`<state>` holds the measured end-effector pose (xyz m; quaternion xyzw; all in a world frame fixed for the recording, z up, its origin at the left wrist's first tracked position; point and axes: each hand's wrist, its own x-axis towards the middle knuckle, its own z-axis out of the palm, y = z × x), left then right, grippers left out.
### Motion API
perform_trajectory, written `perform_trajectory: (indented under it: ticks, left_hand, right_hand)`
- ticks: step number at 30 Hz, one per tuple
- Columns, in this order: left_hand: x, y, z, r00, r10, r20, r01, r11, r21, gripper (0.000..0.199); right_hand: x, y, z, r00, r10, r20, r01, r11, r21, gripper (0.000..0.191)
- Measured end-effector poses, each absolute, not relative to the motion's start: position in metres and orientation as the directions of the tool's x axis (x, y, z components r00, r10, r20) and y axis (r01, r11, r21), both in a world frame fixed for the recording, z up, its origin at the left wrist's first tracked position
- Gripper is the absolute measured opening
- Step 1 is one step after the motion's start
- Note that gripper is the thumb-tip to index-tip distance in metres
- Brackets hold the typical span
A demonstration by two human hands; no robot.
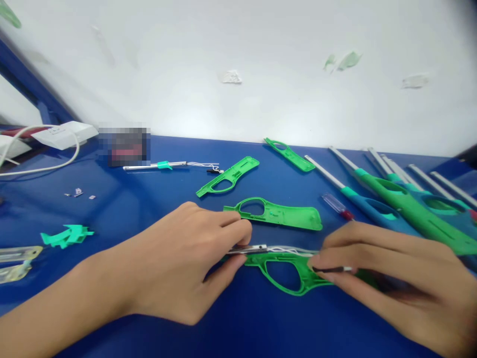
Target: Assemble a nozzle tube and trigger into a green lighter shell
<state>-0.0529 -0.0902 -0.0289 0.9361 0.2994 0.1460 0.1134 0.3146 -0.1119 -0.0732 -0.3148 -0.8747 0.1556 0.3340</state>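
My left hand [182, 258] is closed, pinching a metal lighter tube [257, 247] at the front end of a green lighter shell half [285, 261]. Thin white wires [285, 250] run from the tube along the shell's upper edge towards my right hand [395, 278]. Between that hand's thumb and fingers is a small dark igniter [331, 269] with a pale tip. My right fingers also cover the shell's rear end, so whether they grip it is hidden. Just beyond lies another green shell half [294, 217], hollow side up.
More shell halves [234, 175] and a wired metal tube [173, 164] lie farther back. Several assembled lighters [406, 204] and a clear-handled screwdriver [337, 205] rest at right. Teal plastic parts [67, 235], small scraps [78, 192] and a white power strip [65, 135] are at left.
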Motion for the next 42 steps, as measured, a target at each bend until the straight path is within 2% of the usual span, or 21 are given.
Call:
perform_trajectory:
  ticks: [8, 14, 22, 27, 31, 39, 42]
  left_hand:
    - [-0.051, -0.089, -0.03, 0.795, 0.583, 0.167, 0.531, -0.802, 0.273, 0.028]
    - [-0.057, -0.09, -0.032, 0.797, 0.591, 0.121, 0.548, -0.793, 0.264, 0.029]
    - [-0.056, -0.089, -0.032, 0.791, 0.599, 0.12, 0.555, -0.787, 0.269, 0.027]
    - [-0.056, -0.09, -0.03, 0.797, 0.593, 0.112, 0.545, -0.787, 0.288, 0.029]
    - [-0.056, -0.09, -0.03, 0.8, 0.591, 0.102, 0.542, -0.786, 0.298, 0.031]
    - [-0.053, -0.09, -0.029, 0.797, 0.587, 0.146, 0.53, -0.794, 0.299, 0.033]
    - [-0.053, -0.088, -0.03, 0.799, 0.585, 0.143, 0.528, -0.794, 0.301, 0.032]
  right_hand:
    - [0.315, -0.114, -0.071, -0.593, 0.645, 0.482, 0.481, 0.764, -0.43, 0.022]
    - [0.323, -0.116, -0.073, -0.654, 0.63, 0.418, 0.522, 0.776, -0.354, 0.028]
    - [0.334, -0.12, -0.088, -0.629, 0.639, 0.442, 0.571, 0.766, -0.295, 0.027]
    - [0.339, -0.118, -0.089, -0.683, 0.601, 0.416, 0.538, 0.798, -0.271, 0.029]
    - [0.338, -0.111, -0.086, -0.72, 0.526, 0.452, 0.471, 0.85, -0.238, 0.03]
    - [0.339, -0.108, -0.088, -0.719, 0.516, 0.466, 0.456, 0.856, -0.244, 0.031]
    - [0.349, -0.112, -0.1, -0.686, 0.545, 0.483, 0.447, 0.839, -0.311, 0.031]
